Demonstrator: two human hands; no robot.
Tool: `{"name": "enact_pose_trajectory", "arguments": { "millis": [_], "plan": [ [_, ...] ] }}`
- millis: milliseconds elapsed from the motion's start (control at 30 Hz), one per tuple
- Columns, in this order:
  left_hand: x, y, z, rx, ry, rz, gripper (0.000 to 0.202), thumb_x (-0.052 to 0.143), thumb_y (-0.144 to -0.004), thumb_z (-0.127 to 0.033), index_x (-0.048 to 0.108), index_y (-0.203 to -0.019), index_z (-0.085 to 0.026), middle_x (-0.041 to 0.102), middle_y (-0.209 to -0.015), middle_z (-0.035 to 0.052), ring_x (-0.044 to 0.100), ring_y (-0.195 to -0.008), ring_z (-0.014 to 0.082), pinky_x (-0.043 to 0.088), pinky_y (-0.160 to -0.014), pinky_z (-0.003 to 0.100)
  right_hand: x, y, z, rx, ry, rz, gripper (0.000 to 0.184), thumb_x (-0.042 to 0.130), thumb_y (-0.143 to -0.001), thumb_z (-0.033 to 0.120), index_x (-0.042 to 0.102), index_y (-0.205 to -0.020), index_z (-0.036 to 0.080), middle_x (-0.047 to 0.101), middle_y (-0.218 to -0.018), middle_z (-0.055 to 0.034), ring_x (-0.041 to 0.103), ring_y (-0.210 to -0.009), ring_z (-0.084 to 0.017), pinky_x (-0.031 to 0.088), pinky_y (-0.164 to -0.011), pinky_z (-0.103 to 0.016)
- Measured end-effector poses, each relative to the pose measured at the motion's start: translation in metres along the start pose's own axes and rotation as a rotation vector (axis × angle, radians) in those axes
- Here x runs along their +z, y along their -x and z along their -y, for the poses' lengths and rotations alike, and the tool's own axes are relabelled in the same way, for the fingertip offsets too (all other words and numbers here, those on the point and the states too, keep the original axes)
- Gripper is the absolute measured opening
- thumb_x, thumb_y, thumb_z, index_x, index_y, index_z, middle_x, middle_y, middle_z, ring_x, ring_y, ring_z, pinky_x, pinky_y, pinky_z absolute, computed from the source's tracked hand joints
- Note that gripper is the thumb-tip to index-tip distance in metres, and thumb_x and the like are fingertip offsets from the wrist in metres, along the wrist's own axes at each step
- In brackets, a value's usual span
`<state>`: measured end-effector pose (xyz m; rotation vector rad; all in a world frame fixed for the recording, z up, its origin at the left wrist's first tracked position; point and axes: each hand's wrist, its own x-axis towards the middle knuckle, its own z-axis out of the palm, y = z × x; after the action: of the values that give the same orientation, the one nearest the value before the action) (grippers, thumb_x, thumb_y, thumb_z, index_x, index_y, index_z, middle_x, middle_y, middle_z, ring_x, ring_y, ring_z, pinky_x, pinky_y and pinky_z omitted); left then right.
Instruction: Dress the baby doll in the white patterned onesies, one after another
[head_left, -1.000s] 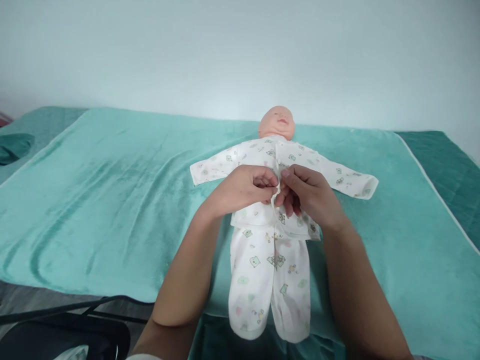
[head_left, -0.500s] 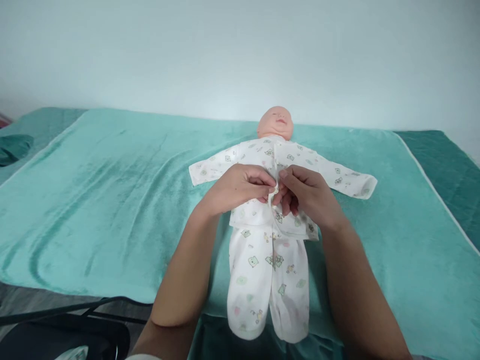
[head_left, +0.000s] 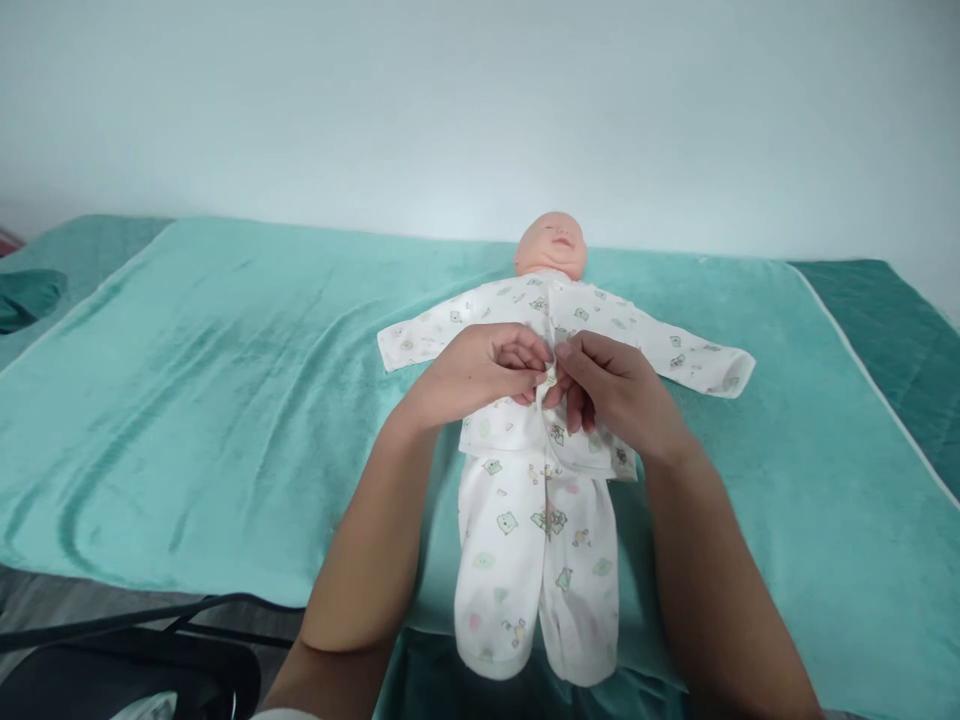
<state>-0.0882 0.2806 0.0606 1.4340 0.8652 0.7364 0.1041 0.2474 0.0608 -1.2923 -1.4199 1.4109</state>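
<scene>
A baby doll (head_left: 551, 243) lies on its back on a teal blanket (head_left: 225, 400), head away from me. It wears a white printed shirt (head_left: 645, 345) and matching white trousers (head_left: 536, 560). My left hand (head_left: 480, 375) and my right hand (head_left: 611, 390) meet over the doll's chest. Both pinch the shirt's front edges together at the middle, fingertips touching each other. The doll's hands and feet are hidden inside the sleeves and trouser legs.
The blanket covers a darker green bed (head_left: 892, 330) against a pale wall (head_left: 480, 110). A dark green cloth bundle (head_left: 26, 295) lies at the far left. A black chair or bag with a strap (head_left: 127, 650) sits at the lower left, below the bed's edge.
My hands have crept slightly up the shirt front, still pinching its edges. The doll has not moved otherwise.
</scene>
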Motion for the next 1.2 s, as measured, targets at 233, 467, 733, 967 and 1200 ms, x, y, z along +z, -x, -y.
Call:
{"name": "enact_pose_trajectory", "arguments": {
  "millis": [233, 467, 733, 967, 1200],
  "plan": [
    [0.0, 0.0, -0.001, -0.013, 0.009, -0.008, 0.013, 0.072, -0.077, -0.015, 0.068, -0.09, -0.015, 0.068, -0.072, -0.0006, 0.065, -0.065, 0.0084, 0.056, -0.06, 0.019, -0.011, 0.0, -0.001, -0.006, -0.017, 0.158, 0.019, 0.064, -0.094, 0.034, 0.051, -0.096, 0.021, 0.072, -0.08, -0.002, 0.066, -0.056, -0.013, 0.05, -0.047, -0.021],
    [-0.002, 0.001, -0.001, -0.061, 0.007, -0.012, 0.014, 0.077, -0.078, -0.021, 0.067, -0.087, -0.015, 0.071, -0.075, 0.0026, 0.068, -0.066, 0.0109, 0.058, -0.063, 0.022, -0.012, 0.001, -0.003, 0.001, 0.046, 0.164, 0.017, 0.063, -0.09, 0.025, 0.05, -0.1, 0.022, 0.071, -0.081, 0.0004, 0.055, -0.049, -0.008, 0.041, -0.042, -0.018],
    [-0.001, 0.001, -0.001, -0.04, 0.003, -0.001, 0.013, 0.074, -0.079, -0.021, 0.066, -0.088, -0.015, 0.068, -0.071, 0.0005, 0.066, -0.064, 0.0099, 0.057, -0.061, 0.022, -0.009, 0.001, -0.001, 0.019, 0.098, 0.136, 0.017, 0.062, -0.087, 0.023, 0.051, -0.099, 0.022, 0.067, -0.073, 0.0029, 0.051, -0.046, -0.007, 0.04, -0.041, -0.018],
    [-0.002, 0.0, 0.0, -0.03, 0.007, 0.02, 0.016, 0.072, -0.077, -0.017, 0.066, -0.091, -0.017, 0.064, -0.067, -0.002, 0.061, -0.06, 0.0077, 0.053, -0.058, 0.02, -0.015, -0.001, -0.002, 0.0, -0.01, 0.237, 0.018, 0.06, -0.092, 0.027, 0.05, -0.106, 0.023, 0.071, -0.077, 0.0016, 0.056, -0.046, -0.008, 0.037, -0.041, -0.018],
    [-0.005, 0.001, -0.001, -0.039, -0.006, 0.066, 0.017, 0.071, -0.076, -0.016, 0.065, -0.092, -0.018, 0.066, -0.072, -0.0014, 0.061, -0.062, 0.0075, 0.053, -0.059, 0.02, -0.015, -0.002, -0.004, -0.023, -0.021, 0.233, 0.019, 0.06, -0.095, 0.031, 0.051, -0.108, 0.022, 0.073, -0.081, -0.0013, 0.06, -0.049, -0.009, 0.039, -0.041, -0.018]
  ]
}}
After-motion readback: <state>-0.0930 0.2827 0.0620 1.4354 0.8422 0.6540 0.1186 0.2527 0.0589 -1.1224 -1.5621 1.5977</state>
